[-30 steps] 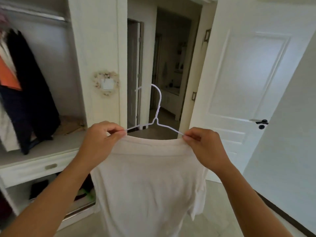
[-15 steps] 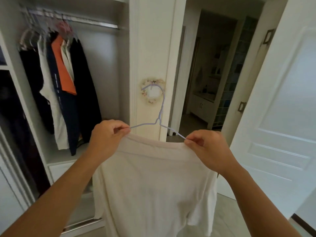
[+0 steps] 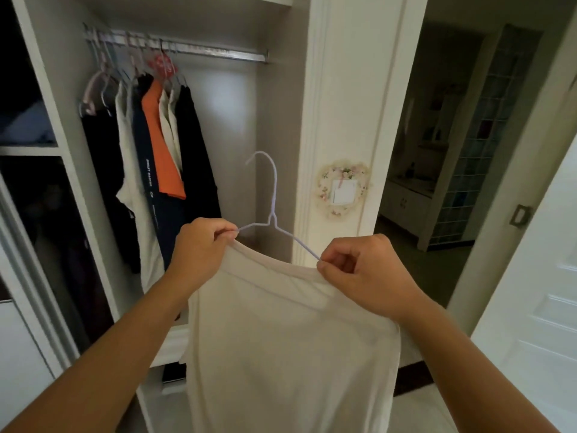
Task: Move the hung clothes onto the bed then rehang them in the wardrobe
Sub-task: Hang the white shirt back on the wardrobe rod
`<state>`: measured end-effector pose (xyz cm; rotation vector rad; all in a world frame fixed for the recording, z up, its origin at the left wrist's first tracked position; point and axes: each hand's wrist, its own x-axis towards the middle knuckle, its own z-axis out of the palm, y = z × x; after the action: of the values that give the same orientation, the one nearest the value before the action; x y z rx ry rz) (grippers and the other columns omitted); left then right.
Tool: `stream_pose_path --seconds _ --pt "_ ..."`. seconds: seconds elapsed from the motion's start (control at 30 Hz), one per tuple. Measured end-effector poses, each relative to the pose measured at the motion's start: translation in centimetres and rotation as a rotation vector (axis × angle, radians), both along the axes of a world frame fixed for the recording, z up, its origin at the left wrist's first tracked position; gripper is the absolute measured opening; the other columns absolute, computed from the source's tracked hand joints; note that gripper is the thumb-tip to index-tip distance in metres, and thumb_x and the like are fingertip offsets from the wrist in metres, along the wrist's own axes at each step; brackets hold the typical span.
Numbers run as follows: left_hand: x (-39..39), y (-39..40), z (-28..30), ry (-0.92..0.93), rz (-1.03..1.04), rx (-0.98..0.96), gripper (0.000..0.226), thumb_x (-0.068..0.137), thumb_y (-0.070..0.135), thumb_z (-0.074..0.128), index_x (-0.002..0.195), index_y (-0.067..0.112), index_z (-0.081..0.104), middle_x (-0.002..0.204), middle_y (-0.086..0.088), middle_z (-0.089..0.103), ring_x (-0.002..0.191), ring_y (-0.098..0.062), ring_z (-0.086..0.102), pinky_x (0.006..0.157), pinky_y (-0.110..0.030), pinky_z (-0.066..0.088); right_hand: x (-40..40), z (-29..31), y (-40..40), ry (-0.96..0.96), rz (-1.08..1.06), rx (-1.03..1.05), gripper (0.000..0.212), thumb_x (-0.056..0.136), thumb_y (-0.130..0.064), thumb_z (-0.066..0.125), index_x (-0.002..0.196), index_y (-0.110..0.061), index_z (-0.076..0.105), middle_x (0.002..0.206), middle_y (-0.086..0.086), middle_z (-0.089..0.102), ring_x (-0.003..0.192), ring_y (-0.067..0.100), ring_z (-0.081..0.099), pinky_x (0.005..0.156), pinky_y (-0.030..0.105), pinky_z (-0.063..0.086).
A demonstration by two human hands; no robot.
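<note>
A cream shirt (image 3: 290,345) hangs on a thin pale wire hanger (image 3: 274,210), held up in front of the open wardrobe. My left hand (image 3: 199,248) pinches the shirt's left shoulder and the hanger arm. My right hand (image 3: 365,273) pinches the right shoulder and the other hanger arm. The hook points up and left, well below the metal rail (image 3: 218,53). Several clothes (image 3: 150,170), black, white, navy and orange, hang at the rail's left end.
The rail's right half is bare. A white wardrobe post (image 3: 340,120) with a flowered light switch (image 3: 343,192) stands right of the hanger. Beyond it, a dark doorway (image 3: 443,151) and a white door (image 3: 537,276) at far right. Shelves fill the wardrobe's left section.
The view has swung left and closer to the wardrobe. The shirt on its hanger, still held by both hands, now sits in front of the open hanging space rather than the doorway.
</note>
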<state>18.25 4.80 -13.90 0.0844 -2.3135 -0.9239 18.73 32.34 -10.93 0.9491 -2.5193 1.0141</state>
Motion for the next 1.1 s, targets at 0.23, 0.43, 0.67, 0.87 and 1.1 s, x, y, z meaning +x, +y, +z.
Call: stream_pose_path --seconds 0.23,0.43,0.67,0.87,1.1 --pt "-8.1 -3.5 0.5 -0.042 0.022 -0.011 0.029 0.098 0.009 0.054 0.123 0.013 0.068 0.118 -0.002 0.068 0.109 -0.011 0.058 0.094 -0.021 0.04 -8.3 0.5 -6.0 0.082 0.03 -0.102 0.015 0.085 -0.014 0.069 0.071 -0.02 0.071 0.059 -0.006 0.064 0.058 0.011 0.058 0.055 0.02 0.048" --pt "-13.4 -6.5 2.6 -0.04 0.049 -0.112 0.033 0.097 0.01 0.058 0.129 0.016 0.063 0.127 0.002 0.065 0.119 -0.014 0.058 0.103 -0.03 0.044 -15.8 2.2 -11.3 0.14 -0.018 -0.126 0.019 0.083 -0.016 0.065 0.064 -0.019 0.066 0.053 -0.008 0.06 0.061 0.009 0.058 0.054 0.014 0.043" --pt "-18.2 -10.3 5.3 -0.057 0.094 -0.227 0.03 0.097 0.01 0.058 0.125 0.017 0.066 0.124 0.003 0.065 0.116 -0.016 0.06 0.096 -0.021 0.041 -23.1 5.3 -17.2 0.193 -0.101 -0.124 0.019 0.081 -0.016 0.062 0.064 -0.008 0.066 0.053 0.003 0.06 0.055 0.016 0.057 0.056 0.022 0.046" --pt "-23.6 -14.3 7.6 -0.086 0.114 -0.309 0.02 0.097 0.013 0.055 0.108 0.008 0.071 0.109 -0.01 0.07 0.102 -0.029 0.065 0.09 -0.042 0.052 -28.5 7.1 -23.4 0.256 -0.166 -0.137 0.017 0.076 -0.015 0.06 0.073 0.0 0.068 0.066 0.016 0.066 0.069 0.033 0.062 0.06 0.035 0.054" --pt "-29.1 -20.5 11.9 -0.004 0.14 -0.518 0.019 0.095 0.019 0.053 0.092 0.006 0.067 0.095 -0.014 0.068 0.103 -0.036 0.062 0.082 -0.047 0.053 -34.2 10.1 -31.2 0.299 -0.239 -0.151 0.019 0.077 -0.014 0.061 0.068 0.003 0.062 0.068 0.018 0.064 0.067 0.033 0.06 0.047 0.028 0.035"
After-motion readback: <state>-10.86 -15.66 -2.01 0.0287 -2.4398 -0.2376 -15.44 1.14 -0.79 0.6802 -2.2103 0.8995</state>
